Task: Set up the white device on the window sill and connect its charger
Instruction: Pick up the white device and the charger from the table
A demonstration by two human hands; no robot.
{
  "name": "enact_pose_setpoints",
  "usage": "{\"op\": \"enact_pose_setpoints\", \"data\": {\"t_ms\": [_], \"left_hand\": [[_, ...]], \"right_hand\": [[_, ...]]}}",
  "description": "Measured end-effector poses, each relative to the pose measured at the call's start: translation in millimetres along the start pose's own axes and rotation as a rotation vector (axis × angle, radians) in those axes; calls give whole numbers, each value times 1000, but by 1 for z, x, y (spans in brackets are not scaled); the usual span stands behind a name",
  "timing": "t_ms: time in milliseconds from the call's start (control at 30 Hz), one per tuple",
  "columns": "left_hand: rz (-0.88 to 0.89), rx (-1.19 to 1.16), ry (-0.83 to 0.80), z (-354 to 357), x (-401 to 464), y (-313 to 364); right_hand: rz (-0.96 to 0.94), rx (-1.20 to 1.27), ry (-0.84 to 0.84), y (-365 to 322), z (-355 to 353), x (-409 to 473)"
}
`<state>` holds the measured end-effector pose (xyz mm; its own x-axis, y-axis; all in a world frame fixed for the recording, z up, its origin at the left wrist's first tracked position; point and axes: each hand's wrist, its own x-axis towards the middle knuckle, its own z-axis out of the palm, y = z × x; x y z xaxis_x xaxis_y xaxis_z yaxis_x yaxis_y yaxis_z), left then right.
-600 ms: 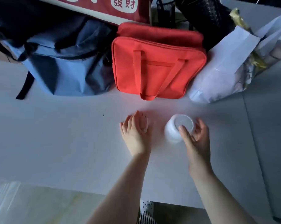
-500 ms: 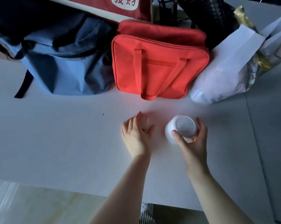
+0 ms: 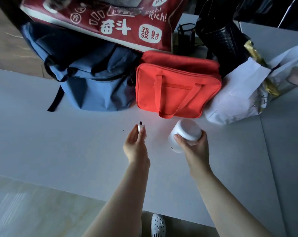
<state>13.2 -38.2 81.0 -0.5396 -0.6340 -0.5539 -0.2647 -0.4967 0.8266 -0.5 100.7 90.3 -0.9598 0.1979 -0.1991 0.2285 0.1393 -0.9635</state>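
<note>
Right hand [image 3: 193, 147] grips the tilted white device [image 3: 185, 134]; left hand [image 3: 135, 144] pinches the charger plug [image 3: 141, 130] just left of it, prongs pointing away.

Head view, steeply down onto sill [image 3: 76, 151]

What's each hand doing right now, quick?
Left hand: closed on the small white charger plug.
Right hand: closed on the white device, tilted.

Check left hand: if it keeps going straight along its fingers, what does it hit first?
The left hand, holding a small white plug, points up-frame across bare sill. First in line looks like the red bag, near its left edge beside the blue backpack; depth unclear.
</note>
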Motion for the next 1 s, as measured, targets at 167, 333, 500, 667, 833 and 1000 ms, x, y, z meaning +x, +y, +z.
{"op": "enact_pose_setpoints", "data": {"t_ms": [167, 333, 500, 667, 833, 1000], "left_hand": [[-11, -125, 4, -33, 0, 55], [-97, -275, 44, -82, -5, 99], [-95, -463, 169, -143, -13, 135], [28, -593, 279, -208, -38, 161], [118, -764, 379, -273, -69, 159], [130, -804, 542, -336, -98, 152]], "right_hand": [[21, 58, -131, -49, 41, -10], [20, 76, -325, -85, 86, -33], [41, 41, -552, -118, 135, -67], [53, -23, -759, -147, 177, -116], [50, -53, -970, -153, 209, -173], [7, -85, -1114, -150, 236, -234]]}}
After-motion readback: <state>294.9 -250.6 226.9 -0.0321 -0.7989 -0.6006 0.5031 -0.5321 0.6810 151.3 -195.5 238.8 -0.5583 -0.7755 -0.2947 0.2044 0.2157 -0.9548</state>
